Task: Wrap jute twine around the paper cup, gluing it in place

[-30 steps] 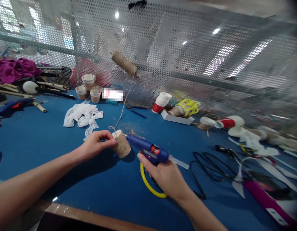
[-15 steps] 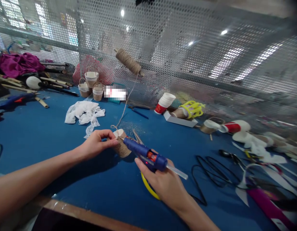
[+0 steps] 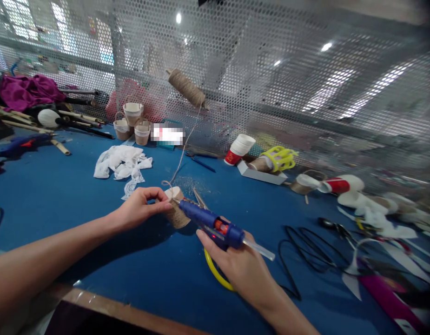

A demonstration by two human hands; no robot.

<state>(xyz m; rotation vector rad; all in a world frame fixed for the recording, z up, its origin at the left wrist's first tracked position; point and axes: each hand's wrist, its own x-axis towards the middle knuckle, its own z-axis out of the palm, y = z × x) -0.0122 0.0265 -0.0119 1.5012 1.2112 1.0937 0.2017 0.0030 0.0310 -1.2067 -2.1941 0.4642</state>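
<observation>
A small paper cup wrapped in twine (image 3: pixel 179 217) is tilted over the blue table, and my left hand (image 3: pixel 142 204) pinches its near-left side. From the cup's white rim a strand of twine (image 3: pixel 181 158) runs up to a twine spool (image 3: pixel 187 87) on the mesh. My right hand (image 3: pixel 241 265) is wrapped round a blue glue gun (image 3: pixel 208 218), its nozzle at the twine on the cup. A clear glue stick (image 3: pixel 259 250) sticks out of the gun's back. Scissors with a yellow handle (image 3: pixel 216 274) lie partly hidden beneath the gun and hand.
White lace (image 3: pixel 120 162) lies behind my left hand. Three small twine buckets (image 3: pixel 142 133) are grouped at the back. Stacked paper cups (image 3: pixel 240 149) and a white tray (image 3: pixel 261 174) stand at back right. A black cord (image 3: pixel 305 246) coils right of my right hand.
Hardly anything differs. Both hands keep their hold, and the glue gun's nozzle stays at the cup; the whole view has shifted very slightly.
</observation>
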